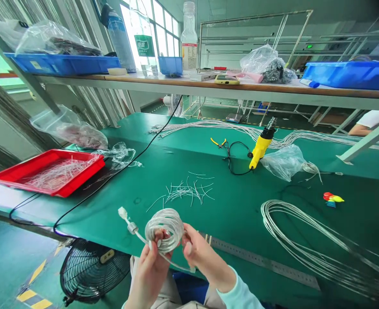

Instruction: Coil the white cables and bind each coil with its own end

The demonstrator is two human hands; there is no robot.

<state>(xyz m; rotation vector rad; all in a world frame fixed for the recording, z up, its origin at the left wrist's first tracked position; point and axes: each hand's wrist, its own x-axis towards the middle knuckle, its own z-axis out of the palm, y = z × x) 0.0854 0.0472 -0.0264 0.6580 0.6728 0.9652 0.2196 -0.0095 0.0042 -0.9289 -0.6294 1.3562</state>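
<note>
A coiled clear-white cable (171, 214) is held up over the front edge of the table. My left hand (153, 268) grips its lower left part, with fingers inside the loop. My right hand (198, 253) is closed on the coil's right side, thumb and fingers pinched together. A white connector (122, 213) and a cylindrical bead on the cable (132, 228) stick out to the upper left. Another cable end hangs below the coil, towards my right wrist. Beyond the coil, thin white strands (189, 192) lie scattered on the green tabletop (137, 180).
A steel ruler (266, 262) lies along the front edge. Bundled cables (292, 240) lie at right, a yellow heat gun (262, 148) and yellow-handled pliers (219, 143) farther back. A red tray (76, 180) stands left, a black cord (112, 174) beside it. A floor fan (92, 272) stands below.
</note>
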